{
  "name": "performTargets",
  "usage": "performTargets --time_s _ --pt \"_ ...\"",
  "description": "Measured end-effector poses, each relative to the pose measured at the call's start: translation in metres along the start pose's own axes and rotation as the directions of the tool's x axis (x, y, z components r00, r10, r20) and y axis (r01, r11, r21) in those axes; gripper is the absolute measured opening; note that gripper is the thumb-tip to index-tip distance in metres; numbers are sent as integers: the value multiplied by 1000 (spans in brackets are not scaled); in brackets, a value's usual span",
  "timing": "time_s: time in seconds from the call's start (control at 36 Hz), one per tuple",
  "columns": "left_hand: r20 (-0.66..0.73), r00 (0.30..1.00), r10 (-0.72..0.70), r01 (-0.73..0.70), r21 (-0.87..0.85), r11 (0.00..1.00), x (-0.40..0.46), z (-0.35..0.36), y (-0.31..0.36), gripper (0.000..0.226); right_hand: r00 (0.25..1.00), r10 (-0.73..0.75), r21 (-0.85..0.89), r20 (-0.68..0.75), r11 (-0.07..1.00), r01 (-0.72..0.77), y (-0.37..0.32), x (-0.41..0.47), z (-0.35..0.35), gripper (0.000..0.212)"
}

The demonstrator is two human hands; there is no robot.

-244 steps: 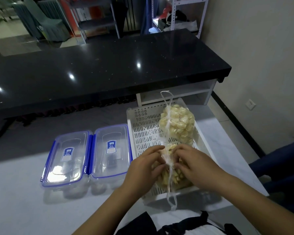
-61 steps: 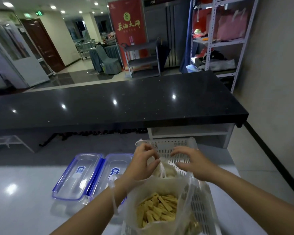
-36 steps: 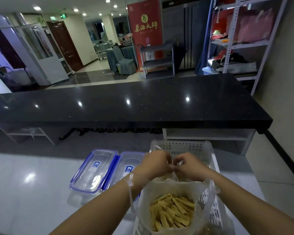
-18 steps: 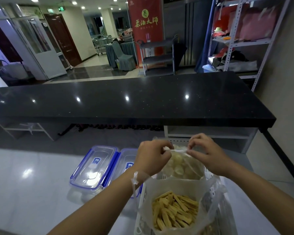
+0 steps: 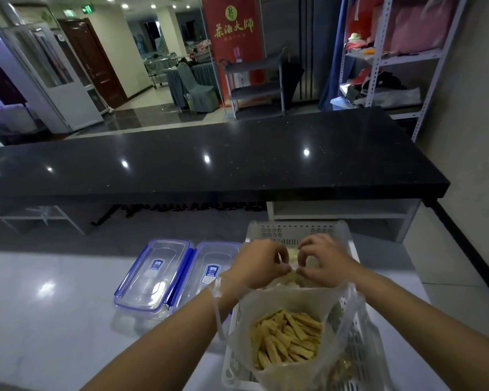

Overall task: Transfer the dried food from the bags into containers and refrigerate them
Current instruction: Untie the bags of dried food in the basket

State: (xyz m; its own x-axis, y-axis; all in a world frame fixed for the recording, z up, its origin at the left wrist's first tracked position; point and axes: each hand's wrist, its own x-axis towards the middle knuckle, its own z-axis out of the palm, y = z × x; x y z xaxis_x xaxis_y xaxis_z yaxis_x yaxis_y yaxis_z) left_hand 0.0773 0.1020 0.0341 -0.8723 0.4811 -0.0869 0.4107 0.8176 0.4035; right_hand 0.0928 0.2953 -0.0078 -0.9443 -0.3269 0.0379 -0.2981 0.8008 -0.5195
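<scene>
Behind our white table (image 5: 54, 320) runs a black counter (image 5: 209, 162). Our left hand (image 5: 259, 263) and right hand (image 5: 323, 262) pinch the knotted bag of pale chips (image 5: 292, 275) above a white basket (image 5: 294, 230). An open bag of yellow strips (image 5: 287, 340) hangs from our left wrist, beside two lidded containers (image 5: 156, 275).

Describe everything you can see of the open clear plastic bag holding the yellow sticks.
The open clear plastic bag is thin, translucent and crinkled, its mouth spread wide toward the camera. It holds a heap of pale yellow dried food sticks. It sits at the near end of the white perforated plastic basket. One handle loop hangs around the left wrist, just behind the left hand. The bag's far rim lies right under both hands; whether the right hand touches it is unclear.
</scene>
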Motion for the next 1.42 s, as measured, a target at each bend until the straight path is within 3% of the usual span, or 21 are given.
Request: performTargets --time_s 0.08,0.19,0.28,0.44,0.53,0.61,0.69,0.81,0.92,1.06,1.17,1.25,1.33,1.42 --pt "-72 992 103 -91 146 985 1 2 -2 13 1000 -5 42 16 999 4 -1 1 -6 20" --pt "-200 961 193 -166 145 975 1 -2 -7 13 1000 -18 106 13 994 16 -1 -4 -19 16" --pt "-289 943 165 -164 29 986 -2 -4 -7 10 1000 22 166 7 986 -22 5 -8 -29 10" --pt "-363 930 -61 -62 -317 946 -5 4 -4 6 980 130 297 -148 951 -81 13 -10 -27 13" --pt "-329 942 -68 -54 -350 935 -4 7 0 6 958 76 215 -277 976 -16 4 -9 -17 15" --pt "-302 953 24 -118 -296 948 -1 6 0 15 963 -24 25 -267 999 31 -8 -8 -8 30" --pt "-233 964 125 -162 -146 976 3 3 1 27 963 -8 -154 -269 988 -35 -14 -4 -1 24" --pt "-133 983 129 -130 2 991 10 2 1 29 961 81 -217 -265 966 -141 -16 -3 5 23" --pt "-53 986 155 -152 51 987 14 -2 3 25 950 43 -71 -311 995 -69 -20 -7 2 19" --pt "-159 961 225 -214 84 973 13 -11 8 17 952 46 149 -302 989 0 -21 -11 -13 8" --pt "-187 952 241 -247 -8 969 8 -25 15 14 986 140 497 -89 864 -78 -20 -17 -34 8" --pt "-244 945 219 -253 -121 960 1 -35 18 10 987 152 645 -58 760 -79 -21 -22 -50 14" --pt "-359 916 179 -269 -220 938 -3 -47 16 10 990 120 687 -79 726 -33 -24 -24 -66 17" --pt "-418 904 90 -237 -314 920 -3 -52 7 12 991 69 564 -112 826 6 -21 -27 -75 17"
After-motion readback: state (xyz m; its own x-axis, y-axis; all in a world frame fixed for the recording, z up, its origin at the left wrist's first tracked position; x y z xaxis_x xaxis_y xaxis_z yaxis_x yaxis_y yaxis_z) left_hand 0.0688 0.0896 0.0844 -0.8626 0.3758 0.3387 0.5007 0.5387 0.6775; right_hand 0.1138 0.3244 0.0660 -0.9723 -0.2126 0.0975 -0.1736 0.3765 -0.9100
